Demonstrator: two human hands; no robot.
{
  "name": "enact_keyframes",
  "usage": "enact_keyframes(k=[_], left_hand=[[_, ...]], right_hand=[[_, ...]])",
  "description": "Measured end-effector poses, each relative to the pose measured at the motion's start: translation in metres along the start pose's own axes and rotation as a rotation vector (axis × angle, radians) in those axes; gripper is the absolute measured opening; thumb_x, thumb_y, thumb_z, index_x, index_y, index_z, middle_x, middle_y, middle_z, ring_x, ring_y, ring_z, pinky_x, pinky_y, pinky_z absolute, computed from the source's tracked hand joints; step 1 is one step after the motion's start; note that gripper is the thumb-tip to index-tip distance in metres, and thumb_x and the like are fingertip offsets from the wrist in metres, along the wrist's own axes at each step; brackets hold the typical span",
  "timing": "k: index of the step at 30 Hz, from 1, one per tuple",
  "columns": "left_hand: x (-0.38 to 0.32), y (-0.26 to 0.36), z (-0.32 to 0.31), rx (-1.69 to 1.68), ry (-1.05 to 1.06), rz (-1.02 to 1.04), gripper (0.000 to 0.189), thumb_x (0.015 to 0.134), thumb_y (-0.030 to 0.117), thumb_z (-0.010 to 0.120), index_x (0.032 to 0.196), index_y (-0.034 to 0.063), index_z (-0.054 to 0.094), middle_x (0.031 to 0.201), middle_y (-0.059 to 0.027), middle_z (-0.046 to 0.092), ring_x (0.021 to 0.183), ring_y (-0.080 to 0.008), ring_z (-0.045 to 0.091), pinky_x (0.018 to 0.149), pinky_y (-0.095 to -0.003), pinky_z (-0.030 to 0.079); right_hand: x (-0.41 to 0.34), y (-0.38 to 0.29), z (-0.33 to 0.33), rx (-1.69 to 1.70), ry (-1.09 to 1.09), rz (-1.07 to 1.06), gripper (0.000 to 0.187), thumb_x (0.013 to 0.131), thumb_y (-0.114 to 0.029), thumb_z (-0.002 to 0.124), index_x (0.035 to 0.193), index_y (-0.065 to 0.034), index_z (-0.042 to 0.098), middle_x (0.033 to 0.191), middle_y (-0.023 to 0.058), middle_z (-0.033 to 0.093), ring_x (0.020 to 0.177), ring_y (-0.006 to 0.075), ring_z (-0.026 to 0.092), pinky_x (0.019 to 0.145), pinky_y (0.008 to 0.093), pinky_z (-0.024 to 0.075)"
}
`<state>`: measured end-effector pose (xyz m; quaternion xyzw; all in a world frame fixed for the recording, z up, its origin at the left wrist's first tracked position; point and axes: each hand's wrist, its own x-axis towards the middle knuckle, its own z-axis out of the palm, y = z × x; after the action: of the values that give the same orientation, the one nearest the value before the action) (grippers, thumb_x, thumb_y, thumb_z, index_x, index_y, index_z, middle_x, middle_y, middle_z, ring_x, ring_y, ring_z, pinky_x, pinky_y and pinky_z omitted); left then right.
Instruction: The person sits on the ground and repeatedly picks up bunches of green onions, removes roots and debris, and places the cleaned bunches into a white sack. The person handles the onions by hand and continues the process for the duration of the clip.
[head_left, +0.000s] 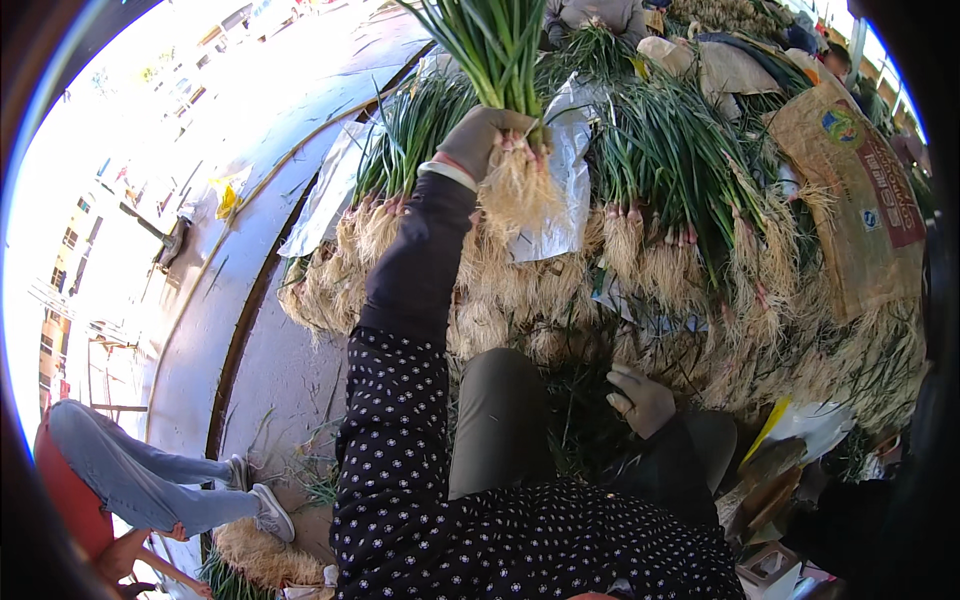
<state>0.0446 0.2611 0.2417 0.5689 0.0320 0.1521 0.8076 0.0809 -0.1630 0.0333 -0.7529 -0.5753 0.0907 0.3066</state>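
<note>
My left hand (484, 146), in a greyish glove, is shut around the lower stems of a bunch of green onions (504, 56), held out at the upper middle. The long green leaves point away from me and the pale, stringy roots hang below my fist. White plastic sheeting (562, 187) lies just behind the bunch. My right hand (643, 401), also gloved, is low by my right knee, fingers slightly apart with nothing seen in them. Between it and my left knee is a dark heap of green leaves (581, 405).
Heaped green onions (667, 150) lie ahead, roots towards me. A printed woven sack (855, 210) rests at the right. A person in grey (596, 19) is across the pile; another person in jeans (142, 472) is at the lower left, beside a rooted bundle (262, 555).
</note>
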Motion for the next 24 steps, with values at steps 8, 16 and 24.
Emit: enact_keyframes(k=[8, 16, 24], left_hand=[[0.027, -0.123, -0.199, 0.697, 0.239, -0.785, 0.020, 0.076, 0.017, 0.071, 0.088, 0.0025, 0.077, 0.084, -0.0111, 0.072, 0.071, -0.0200, 0.065, 0.071, -0.0332, 0.051], [0.006, -0.082, -0.149, 1.087, 0.322, -0.538, 0.031, 0.079, 0.028, 0.077, 0.076, -0.0023, 0.072, 0.074, -0.0109, 0.070, 0.067, -0.0151, 0.063, 0.067, -0.0339, 0.050], [-0.010, -0.106, -0.098, 1.868, 0.289, -0.086, 0.061, 0.093, 0.021, 0.058, 0.149, 0.0299, 0.035, 0.148, -0.0169, 0.041, 0.132, -0.0362, 0.046, 0.106, -0.0468, 0.041]], right_hand=[[-0.016, 0.023, 0.048, -0.014, -0.408, 0.238, 0.037, 0.094, -0.041, 0.058, 0.121, -0.0168, 0.065, 0.121, 0.0054, 0.066, 0.105, 0.0275, 0.065, 0.087, 0.0405, 0.0529], [0.010, 0.036, 0.028, -0.020, -0.410, 0.300, 0.037, 0.095, -0.043, 0.056, 0.120, -0.0163, 0.065, 0.117, 0.0069, 0.067, 0.105, 0.0286, 0.065, 0.086, 0.0428, 0.0524], [0.101, 0.075, -0.096, -0.267, 0.655, 0.270, 0.015, 0.091, -0.021, 0.062, 0.096, -0.0113, 0.072, 0.089, 0.0084, 0.072, 0.073, 0.0247, 0.069, 0.066, 0.0369, 0.0547]])
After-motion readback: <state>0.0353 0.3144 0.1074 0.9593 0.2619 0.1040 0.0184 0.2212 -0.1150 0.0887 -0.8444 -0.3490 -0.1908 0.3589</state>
